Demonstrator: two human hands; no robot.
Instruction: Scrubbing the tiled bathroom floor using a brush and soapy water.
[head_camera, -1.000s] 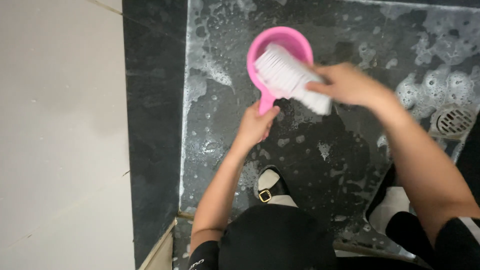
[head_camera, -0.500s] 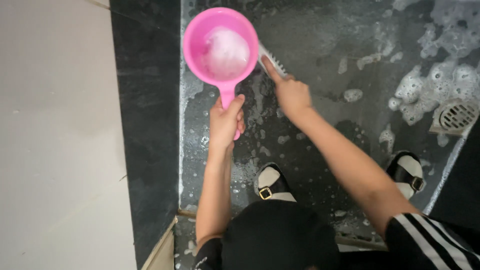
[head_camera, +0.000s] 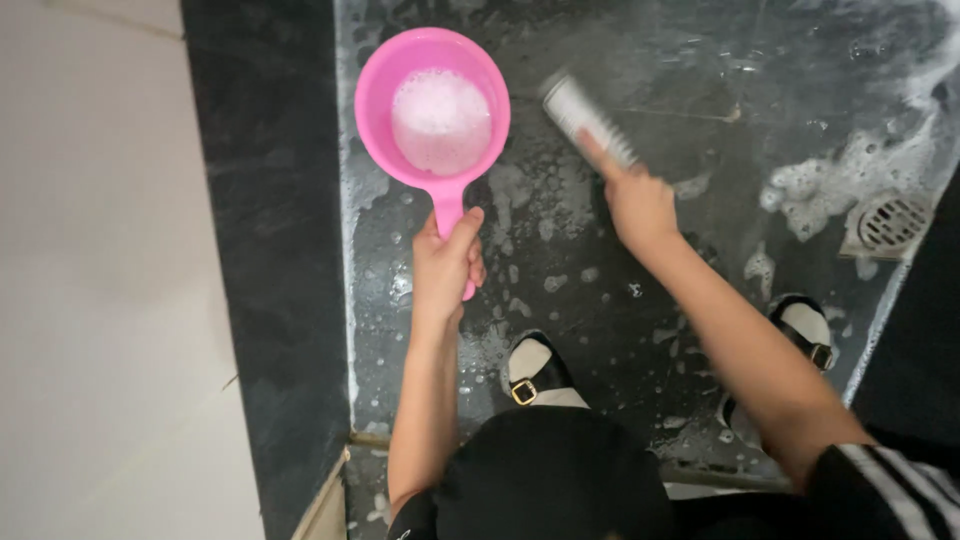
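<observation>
My left hand (head_camera: 446, 262) grips the handle of a pink plastic dipper (head_camera: 434, 108) that holds white soapy foam. The dipper hovers over the left side of a wet, dark stone floor (head_camera: 700, 80). My right hand (head_camera: 638, 203) holds a white scrubbing brush (head_camera: 582, 116), blurred by motion, against the floor to the right of the dipper. One finger lies along the brush's back.
Soap suds spread across the dark floor, thick near a round metal drain (head_camera: 890, 222) at the right. A raised dark stone edge (head_camera: 265, 250) separates the wet floor from pale tiles (head_camera: 100, 280) on the left. My feet in black-and-white sandals (head_camera: 538, 372) stand below.
The brush came out of the dipper and went down to the floor on the right. The dipper shifted left and now shows its foam.
</observation>
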